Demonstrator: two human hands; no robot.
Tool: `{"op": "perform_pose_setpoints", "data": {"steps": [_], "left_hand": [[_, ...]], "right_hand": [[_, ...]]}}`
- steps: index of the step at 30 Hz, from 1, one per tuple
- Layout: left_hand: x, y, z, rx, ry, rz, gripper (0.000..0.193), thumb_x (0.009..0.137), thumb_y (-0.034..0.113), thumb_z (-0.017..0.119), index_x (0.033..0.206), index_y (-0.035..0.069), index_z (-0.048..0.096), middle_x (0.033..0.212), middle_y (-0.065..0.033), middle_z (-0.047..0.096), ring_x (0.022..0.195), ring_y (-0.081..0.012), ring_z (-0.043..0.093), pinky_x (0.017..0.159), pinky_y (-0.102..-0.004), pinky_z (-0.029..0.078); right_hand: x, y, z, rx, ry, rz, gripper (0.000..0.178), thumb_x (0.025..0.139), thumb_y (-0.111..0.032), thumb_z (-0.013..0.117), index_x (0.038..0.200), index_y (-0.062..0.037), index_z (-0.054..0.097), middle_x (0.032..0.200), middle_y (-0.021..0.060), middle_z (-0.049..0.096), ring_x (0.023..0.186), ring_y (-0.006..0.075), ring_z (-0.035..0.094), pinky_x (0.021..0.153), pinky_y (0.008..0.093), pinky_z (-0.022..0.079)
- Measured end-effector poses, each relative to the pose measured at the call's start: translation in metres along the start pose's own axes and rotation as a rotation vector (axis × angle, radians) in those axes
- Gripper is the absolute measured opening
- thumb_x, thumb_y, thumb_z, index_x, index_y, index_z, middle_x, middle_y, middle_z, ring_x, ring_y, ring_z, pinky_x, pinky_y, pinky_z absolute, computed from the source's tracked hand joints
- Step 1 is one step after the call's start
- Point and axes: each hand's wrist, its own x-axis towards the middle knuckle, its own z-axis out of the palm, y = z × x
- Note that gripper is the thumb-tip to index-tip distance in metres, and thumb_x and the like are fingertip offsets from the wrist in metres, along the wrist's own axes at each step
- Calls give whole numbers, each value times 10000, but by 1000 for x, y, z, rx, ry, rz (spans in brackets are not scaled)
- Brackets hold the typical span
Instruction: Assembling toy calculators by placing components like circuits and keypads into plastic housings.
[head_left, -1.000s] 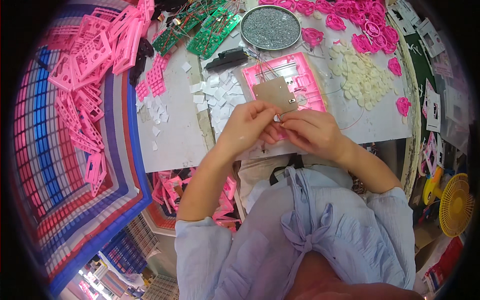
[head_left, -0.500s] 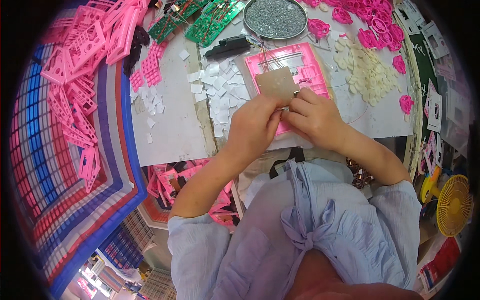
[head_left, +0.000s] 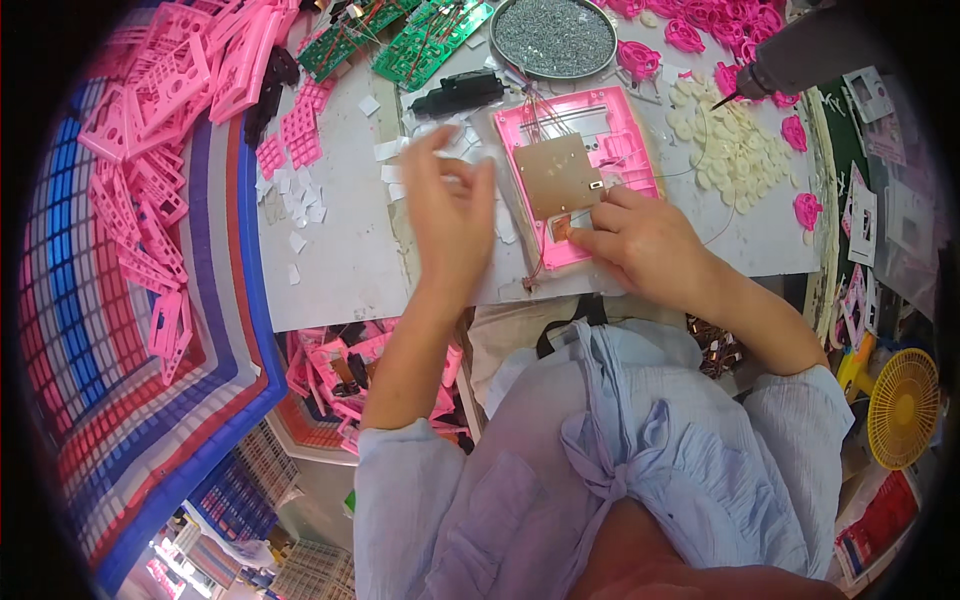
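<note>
A pink plastic casing point(head_left: 645, 150) lies on the table in front of me, with a brown circuit board point(head_left: 555, 178) and thin wires on it. My right hand point(head_left: 645, 238) is closed at the board's lower right corner, its thumb by a small copper-coloured piece point(head_left: 561, 228). Whatever its fingertips hold is hidden. My left hand point(head_left: 450, 205) hovers left of the casing, blurred, fingers apart and holding nothing visible. Beneath and beside it are white paper squares point(head_left: 390, 150). A dark tool with a thin pointed tip point(head_left: 800, 60), like an electric screwdriver, hangs at the upper right.
A round dish of small metal screws point(head_left: 553, 38) stands behind the casing. Cream discs point(head_left: 735, 160) and magenta plastic parts point(head_left: 770, 50) lie to the right. Green circuit boards point(head_left: 430, 45) and a black part point(head_left: 458, 94) sit at the back. Pink frames point(head_left: 165, 90) fill the left side.
My left hand has left the board and moved left over the paper squares. My right hand stays at the board's corner. The dark pointed tool has come into view.
</note>
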Motion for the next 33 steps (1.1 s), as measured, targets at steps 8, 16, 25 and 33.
{"op": "perform_pose_setpoints", "data": {"steps": [8,16,25,33], "left_hand": [[-46,4,-43,253,-567,-18,179,897,115,700,1027,3,651,826,-34,617,705,-94,526,633,-243,424],[-63,-12,-47,3,-596,0,121,902,80,687,978,-4,646,717,-20,569,589,-65,434,546,-237,373],[-82,-5,-35,128,-617,-191,97,883,110,690,880,30,635,810,-40,623,644,-115,518,592,-285,421],[-48,-2,-29,-414,-323,-255,94,942,44,614,857,6,627,908,-39,673,680,-46,506,587,-217,400]], "right_hand": [[-4,-14,16,-107,148,73,452,766,-105,627,1209,-17,636,880,75,606,854,259,585,717,354,508],[3,-3,1,81,66,1,355,798,-125,671,1144,-51,633,851,62,598,844,249,612,686,368,519],[6,-7,10,20,58,35,357,808,-139,673,1152,-54,630,848,51,599,828,238,605,695,358,520],[8,5,1,31,-94,-104,430,799,-148,674,1216,-53,632,866,51,597,865,240,588,723,350,520]]}}
